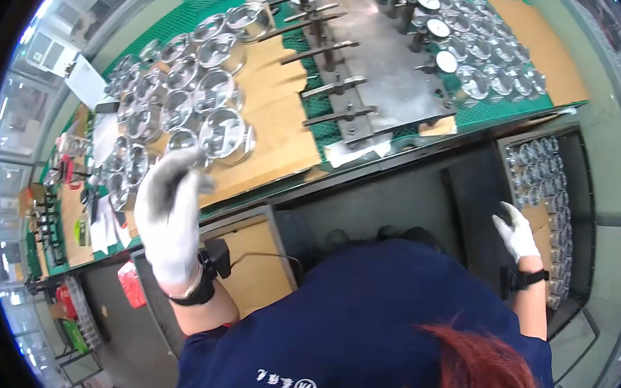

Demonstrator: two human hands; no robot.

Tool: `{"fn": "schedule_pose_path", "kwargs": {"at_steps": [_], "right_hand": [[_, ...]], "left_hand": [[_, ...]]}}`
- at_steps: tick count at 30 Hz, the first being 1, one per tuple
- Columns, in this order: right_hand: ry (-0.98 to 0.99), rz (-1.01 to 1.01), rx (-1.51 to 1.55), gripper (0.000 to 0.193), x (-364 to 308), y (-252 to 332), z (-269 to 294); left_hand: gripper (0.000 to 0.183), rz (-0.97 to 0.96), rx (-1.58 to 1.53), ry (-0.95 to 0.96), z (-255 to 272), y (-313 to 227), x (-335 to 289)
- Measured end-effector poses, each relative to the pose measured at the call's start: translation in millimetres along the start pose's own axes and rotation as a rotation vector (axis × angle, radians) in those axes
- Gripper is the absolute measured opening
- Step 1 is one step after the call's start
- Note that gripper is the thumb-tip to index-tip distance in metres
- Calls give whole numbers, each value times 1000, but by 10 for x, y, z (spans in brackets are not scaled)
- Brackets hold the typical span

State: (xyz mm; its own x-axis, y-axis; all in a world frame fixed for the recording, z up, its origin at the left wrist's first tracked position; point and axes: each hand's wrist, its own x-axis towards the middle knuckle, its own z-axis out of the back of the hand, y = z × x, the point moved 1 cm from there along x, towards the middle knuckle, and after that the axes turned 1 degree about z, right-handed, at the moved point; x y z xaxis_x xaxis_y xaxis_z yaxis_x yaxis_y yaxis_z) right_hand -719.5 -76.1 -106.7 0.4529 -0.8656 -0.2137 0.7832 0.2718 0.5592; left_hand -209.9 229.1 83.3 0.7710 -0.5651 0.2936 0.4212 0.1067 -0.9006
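My left hand (168,215), in a white glove with grey fingertips, hovers at the near edge of a cluster of shiny metal pistons. Its fingers curve toward the closest piston (225,136), with a gap to the thumb and nothing visible between them; whether they touch it I cannot tell. Out to the right, my gloved right hand (517,233) has its thumb and fingers apart and holds nothing. It is beside a dark tray (577,273) that carries rows of smaller-looking pistons (538,169). Dark straps circle both wrists.
A steel plate fixture (392,61) with clamp bars and several dial gauges (446,61) stands on the green-matted bench. More pistons (475,83) fill the bench's right side. Brown cardboard (275,128) lies left of the fixture. Below the bench edge, a cardboard-lined box (257,256) sits near my left forearm.
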Motion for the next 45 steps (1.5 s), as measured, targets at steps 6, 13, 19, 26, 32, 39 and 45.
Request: {"fn": "schedule_pose_path", "kwargs": {"at_steps": [6,13,19,26,32,39,45], "right_hand": [[-32,103,23,53,941,290,317],[-42,511,-143,52,2306,434,552],[-48,928,-233,69,3481,816,605],[469,759,-520,90,4452,1102,222],[371,840,-472,60,4408,922,141],[251,842,-58,23,3408,569,673],[257,601,-99,40,2047,-12,1811]], "left_hand": [[11,-698,-166,799,-541,-1425,-6],[17,-182,179,362,-1371,-2445,-456],[9,-671,-24,673,-2468,-1852,-146],[20,-15,415,357,-3017,-1813,-631],[15,223,345,235,-3085,-1678,-848],[20,168,174,493,-3993,-1083,0],[42,-222,189,411,-5697,-446,737]]}}
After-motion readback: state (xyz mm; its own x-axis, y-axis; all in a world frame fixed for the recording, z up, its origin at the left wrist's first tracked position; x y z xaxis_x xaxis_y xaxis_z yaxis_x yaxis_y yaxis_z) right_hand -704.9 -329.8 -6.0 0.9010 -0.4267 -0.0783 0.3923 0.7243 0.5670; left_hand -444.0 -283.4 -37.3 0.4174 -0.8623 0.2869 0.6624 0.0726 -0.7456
